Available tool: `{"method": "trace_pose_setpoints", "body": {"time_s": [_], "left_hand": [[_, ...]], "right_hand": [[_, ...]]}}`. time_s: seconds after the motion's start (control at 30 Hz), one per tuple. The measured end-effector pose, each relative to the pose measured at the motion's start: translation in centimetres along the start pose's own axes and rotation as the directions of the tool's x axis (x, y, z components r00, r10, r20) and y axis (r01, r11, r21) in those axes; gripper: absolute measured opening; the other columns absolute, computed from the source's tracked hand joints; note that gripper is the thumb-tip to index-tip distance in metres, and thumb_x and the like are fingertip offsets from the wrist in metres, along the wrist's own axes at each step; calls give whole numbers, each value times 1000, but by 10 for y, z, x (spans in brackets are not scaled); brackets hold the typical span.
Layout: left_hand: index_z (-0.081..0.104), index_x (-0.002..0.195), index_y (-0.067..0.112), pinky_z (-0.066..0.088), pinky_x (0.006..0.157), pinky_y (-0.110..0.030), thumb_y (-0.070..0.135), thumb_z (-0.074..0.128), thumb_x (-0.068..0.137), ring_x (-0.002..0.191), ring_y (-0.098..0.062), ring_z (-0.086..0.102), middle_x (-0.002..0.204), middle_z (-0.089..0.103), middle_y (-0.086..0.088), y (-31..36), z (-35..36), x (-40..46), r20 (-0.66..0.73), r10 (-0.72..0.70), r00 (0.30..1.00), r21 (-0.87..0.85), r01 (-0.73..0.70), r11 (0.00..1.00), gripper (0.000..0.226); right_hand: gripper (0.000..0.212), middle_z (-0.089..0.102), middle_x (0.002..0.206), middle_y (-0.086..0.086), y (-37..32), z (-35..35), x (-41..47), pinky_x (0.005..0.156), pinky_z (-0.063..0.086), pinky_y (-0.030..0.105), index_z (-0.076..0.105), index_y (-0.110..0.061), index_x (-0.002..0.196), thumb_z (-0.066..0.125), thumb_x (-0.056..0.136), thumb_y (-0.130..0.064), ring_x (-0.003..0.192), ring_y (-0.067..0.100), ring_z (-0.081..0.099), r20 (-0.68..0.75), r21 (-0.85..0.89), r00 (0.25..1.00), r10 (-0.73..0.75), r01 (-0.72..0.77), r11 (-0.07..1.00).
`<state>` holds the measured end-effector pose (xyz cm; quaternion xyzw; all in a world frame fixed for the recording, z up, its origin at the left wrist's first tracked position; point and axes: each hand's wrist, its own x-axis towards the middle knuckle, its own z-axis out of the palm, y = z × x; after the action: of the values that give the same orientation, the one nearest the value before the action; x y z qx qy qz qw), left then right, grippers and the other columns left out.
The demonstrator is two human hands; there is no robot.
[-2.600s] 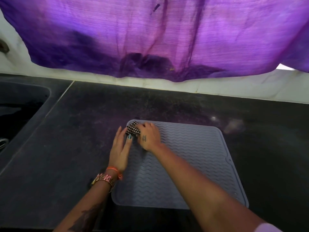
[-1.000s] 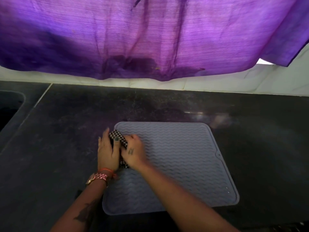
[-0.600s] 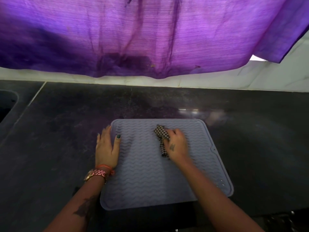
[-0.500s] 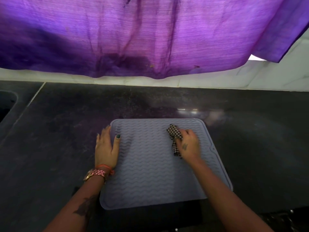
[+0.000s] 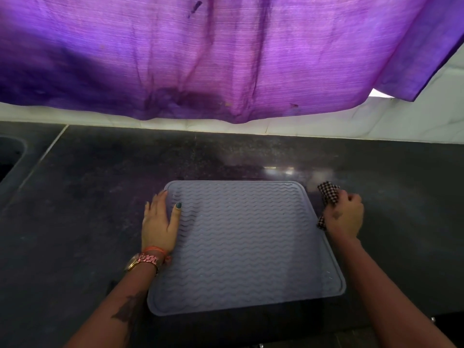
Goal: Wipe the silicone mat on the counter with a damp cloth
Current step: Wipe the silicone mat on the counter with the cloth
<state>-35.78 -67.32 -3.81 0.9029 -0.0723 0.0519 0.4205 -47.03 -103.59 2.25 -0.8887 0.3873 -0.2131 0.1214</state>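
Most of the checked cloth [image 5: 327, 197] is buried under the right hand [image 5: 345, 217], which is curled round it just past the mat's right edge, on the dark counter [image 5: 75, 209]. The grey wavy-ribbed mat [image 5: 246, 247] lies flat at the counter's middle. The left hand [image 5: 159, 227] presses open and flat on its left edge, holding nothing. A sink [image 5: 10, 156] is cut off at the left. A purple curtain [image 5: 226, 59] hangs over the back wall. No writing is readable.
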Motion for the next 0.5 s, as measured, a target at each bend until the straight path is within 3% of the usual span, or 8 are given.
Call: {"method": "trace_pose_setpoints", "body": {"time_s": [0.07, 0.13, 0.2, 0.27, 0.5], "left_hand": [[32, 143, 9, 11, 118, -41, 51, 27, 87, 142, -32, 20, 151, 31, -13, 0, 0, 0, 6, -1, 1000, 7, 1, 1000, 70], [32, 143, 9, 11, 118, -41, 52, 27, 87, 142, -32, 20, 151, 31, -12, 0, 0, 0, 12, -4, 1000, 13, 4, 1000, 71], [32, 143, 8, 10, 119, -39, 51, 26, 87, 142, -30, 21, 151, 31, -12, -1, 0, 1, 15, 6, 1000, 21, -7, 1000, 71], [33, 143, 7, 8, 119, -37, 51, 26, 87, 142, -28, 23, 150, 33, -12, -2, 0, 1, 19, 22, 1000, 32, -22, 999, 71], [32, 143, 7, 8, 119, -37, 51, 28, 89, 143, -28, 20, 151, 32, -12, -4, 0, 1, 23, 5, 1000, 23, -6, 1000, 70]], "right_hand": [[38, 55, 106, 28, -13, -1, -9, 79, 46, 40, 58, -1, 116, 61, 79, -8, 94, 42, 56, 8, 135, 995, -96, 95, 986], [39, 58, 110, 23, -29, 4, -23, 85, 44, 35, 60, -6, 119, 62, 80, -12, 100, 36, 57, 143, 238, 946, -292, 253, 938], [41, 60, 118, 15, -41, 14, -34, 94, 39, 33, 59, -11, 122, 62, 81, -13, 111, 31, 54, 334, 191, 820, -465, 425, 885], [44, 60, 123, 9, -42, 22, -39, 99, 39, 34, 57, -16, 125, 59, 82, -16, 116, 28, 51, 446, 81, 750, -489, 510, 856], [39, 62, 119, 3, -24, 18, -28, 79, 48, 36, 57, -24, 121, 60, 82, -24, 110, 28, 50, 364, -132, 874, -323, 391, 911]]}}
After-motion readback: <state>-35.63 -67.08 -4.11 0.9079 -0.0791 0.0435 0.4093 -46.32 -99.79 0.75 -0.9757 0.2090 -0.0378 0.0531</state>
